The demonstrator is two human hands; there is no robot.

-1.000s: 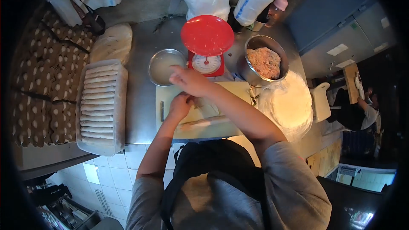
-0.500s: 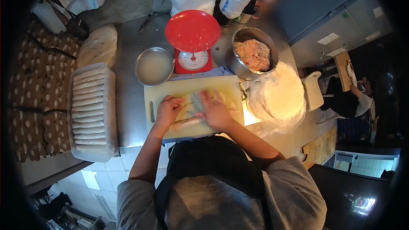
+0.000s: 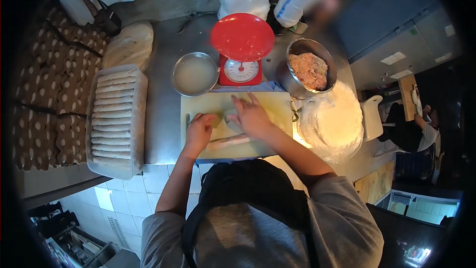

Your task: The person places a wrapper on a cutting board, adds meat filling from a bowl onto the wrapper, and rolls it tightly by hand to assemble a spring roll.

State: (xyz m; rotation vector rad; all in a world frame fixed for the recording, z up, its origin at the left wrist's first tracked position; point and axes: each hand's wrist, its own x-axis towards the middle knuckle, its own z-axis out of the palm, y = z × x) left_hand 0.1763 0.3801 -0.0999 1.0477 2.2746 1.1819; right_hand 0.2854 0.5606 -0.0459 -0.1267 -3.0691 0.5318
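Observation:
On the pale cutting board (image 3: 198,103) lies a thin wrapper sheet (image 3: 223,129), partly covered by my hands. A filled roll (image 3: 229,141) rests along the board's near side. My left hand (image 3: 199,130) is at the sheet's left end, fingers bent together; what they pinch, if anything, is too small to make out. My right hand (image 3: 252,117) is over the sheet's right part with its fingers spread. Beyond the board are a metal bowl of cloudy liquid (image 3: 195,74) and a red scale (image 3: 241,71).
A plastic tub of rolls (image 3: 115,119) stands at the left beside stacked egg trays (image 3: 44,94). A pot of filling (image 3: 307,69) and a plastic-wrapped stack of round wrappers (image 3: 334,119) are at the right. Another person (image 3: 409,126) is at far right.
My right hand has come back from over the bowl to the board, and its fingers have spread. My left hand has shifted slightly left and nearer my body.

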